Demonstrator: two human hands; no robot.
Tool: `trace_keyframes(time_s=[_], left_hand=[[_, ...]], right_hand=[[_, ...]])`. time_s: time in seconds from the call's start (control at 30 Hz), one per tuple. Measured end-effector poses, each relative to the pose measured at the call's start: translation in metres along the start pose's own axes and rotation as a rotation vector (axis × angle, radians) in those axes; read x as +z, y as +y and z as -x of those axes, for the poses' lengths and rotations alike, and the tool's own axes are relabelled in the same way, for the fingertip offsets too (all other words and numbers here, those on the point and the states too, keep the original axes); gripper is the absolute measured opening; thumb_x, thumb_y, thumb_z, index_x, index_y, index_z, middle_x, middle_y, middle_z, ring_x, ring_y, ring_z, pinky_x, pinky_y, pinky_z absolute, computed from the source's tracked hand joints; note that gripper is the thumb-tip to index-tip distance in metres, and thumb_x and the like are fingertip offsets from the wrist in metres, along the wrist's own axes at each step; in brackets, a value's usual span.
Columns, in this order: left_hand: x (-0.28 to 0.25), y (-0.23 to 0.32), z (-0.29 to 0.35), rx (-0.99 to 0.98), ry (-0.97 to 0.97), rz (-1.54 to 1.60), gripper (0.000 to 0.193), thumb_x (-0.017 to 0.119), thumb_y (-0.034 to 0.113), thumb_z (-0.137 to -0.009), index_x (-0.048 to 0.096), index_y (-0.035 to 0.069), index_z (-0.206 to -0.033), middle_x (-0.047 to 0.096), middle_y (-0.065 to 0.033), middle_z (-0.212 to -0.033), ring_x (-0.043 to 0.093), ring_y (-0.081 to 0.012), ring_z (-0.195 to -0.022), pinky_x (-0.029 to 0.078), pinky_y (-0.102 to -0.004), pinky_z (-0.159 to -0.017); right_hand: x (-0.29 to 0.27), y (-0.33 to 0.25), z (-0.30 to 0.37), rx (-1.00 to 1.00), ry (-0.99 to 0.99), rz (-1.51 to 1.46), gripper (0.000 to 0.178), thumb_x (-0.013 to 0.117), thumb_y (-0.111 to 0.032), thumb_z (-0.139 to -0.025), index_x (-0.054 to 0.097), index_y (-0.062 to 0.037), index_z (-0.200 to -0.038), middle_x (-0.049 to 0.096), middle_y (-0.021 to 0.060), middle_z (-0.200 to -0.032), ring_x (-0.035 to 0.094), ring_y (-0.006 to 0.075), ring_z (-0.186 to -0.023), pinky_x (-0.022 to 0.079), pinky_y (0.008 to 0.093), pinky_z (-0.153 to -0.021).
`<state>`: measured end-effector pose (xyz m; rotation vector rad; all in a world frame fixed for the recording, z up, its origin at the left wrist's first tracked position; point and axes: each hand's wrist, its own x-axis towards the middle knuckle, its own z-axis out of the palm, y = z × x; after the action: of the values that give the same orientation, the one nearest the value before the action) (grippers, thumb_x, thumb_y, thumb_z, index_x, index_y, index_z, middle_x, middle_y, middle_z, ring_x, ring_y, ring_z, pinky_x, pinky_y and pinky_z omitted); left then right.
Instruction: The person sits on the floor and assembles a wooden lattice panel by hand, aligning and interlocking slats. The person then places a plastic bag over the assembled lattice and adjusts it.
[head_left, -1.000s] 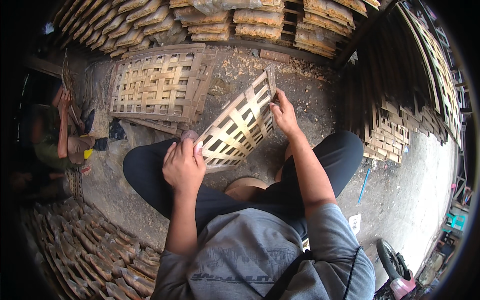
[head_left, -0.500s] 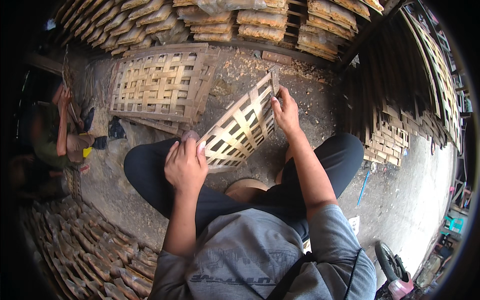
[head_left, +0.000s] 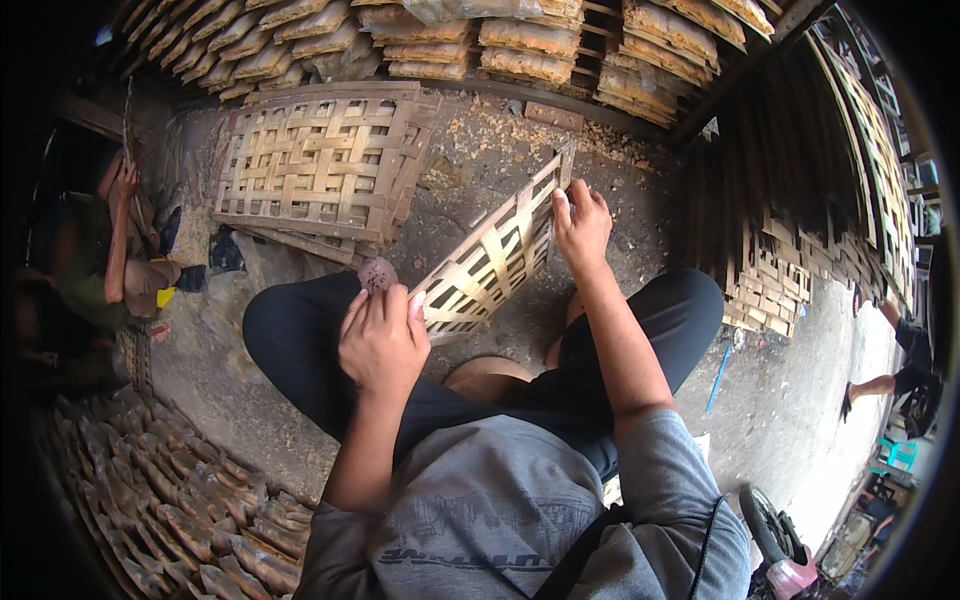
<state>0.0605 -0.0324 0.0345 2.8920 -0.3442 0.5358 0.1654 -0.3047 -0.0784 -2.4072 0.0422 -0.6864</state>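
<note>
A woven bamboo panel (head_left: 492, 262) with a flat wooden frame is held tilted between my hands, above my crossed legs. My left hand (head_left: 383, 345) is closed on its near left end, thumb along the edge. Just beyond those fingers shows a rounded, pitted, pinkish-brown lump (head_left: 377, 274); whether my left hand grips it too, I cannot tell. My right hand (head_left: 582, 228) pinches the panel's far right edge with the thumb and bent fingers. The panel's underside is hidden.
Similar woven panels (head_left: 310, 165) lie stacked ahead on the left. More stand piled at the right (head_left: 770, 270). Wrapped slabs (head_left: 530, 50) fill racks at the back. Another person (head_left: 120, 250) sits at the left; someone's leg (head_left: 872, 388) shows at the far right.
The panel has swung to a steeper, narrower angle, its far end shifting right. My left hand has moved slightly right and nearer. More of the lump shows, and a leg has appeared at far right.
</note>
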Motion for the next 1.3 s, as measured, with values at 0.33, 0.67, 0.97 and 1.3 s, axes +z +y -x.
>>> trace_keyframes(time_s=[0.33,0.67,0.97,1.3], left_hand=[[0.001,0.002,0.002,-0.015,0.017,-0.012,0.016,0.056,0.024,-0.09,0.054,0.008,-0.09,0.058,-0.0101,-0.076,0.063,-0.0288,-0.074,0.051,-0.0395,-0.089],[-0.002,0.007,0.006,-0.002,0.01,-0.018,0.018,0.057,0.027,-0.09,0.053,0.009,-0.088,0.058,-0.0096,-0.074,0.062,-0.0284,-0.073,0.051,-0.0398,-0.088],[-0.002,0.007,0.01,-0.011,0.018,-0.013,0.018,0.057,0.026,-0.09,0.053,0.009,-0.087,0.058,-0.0097,-0.074,0.062,-0.0286,-0.072,0.051,-0.0401,-0.088],[-0.003,0.008,0.009,-0.006,0.012,-0.004,0.017,0.057,0.025,-0.09,0.053,0.009,-0.087,0.058,-0.0095,-0.073,0.062,-0.0284,-0.072,0.051,-0.0401,-0.089]], right_hand=[[0.007,-0.001,0.004,0.206,-0.07,-0.125,0.027,0.066,-0.017,-0.084,0.06,-0.0026,-0.106,0.069,0.0157,-0.092,0.065,0.0336,-0.085,0.05,0.0406,-0.079],[0.033,0.019,0.004,0.508,-0.19,-0.335,0.049,0.064,-0.02,-0.079,0.055,0.0036,-0.122,0.061,0.023,-0.11,0.053,0.0372,-0.114,0.04,0.0427,-0.101],[-0.016,-0.008,-0.004,0.085,-0.113,-0.292,0.046,0.057,-0.011,-0.084,0.052,0.0021,-0.128,0.06,0.0188,-0.117,0.058,0.0321,-0.109,0.043,0.0399,-0.096],[-0.02,-0.014,-0.007,-0.012,-0.043,-0.031,0.033,0.057,-0.014,-0.084,0.057,0.0,-0.114,0.062,0.0195,-0.093,0.057,0.0379,-0.099,0.034,0.0497,-0.106]])
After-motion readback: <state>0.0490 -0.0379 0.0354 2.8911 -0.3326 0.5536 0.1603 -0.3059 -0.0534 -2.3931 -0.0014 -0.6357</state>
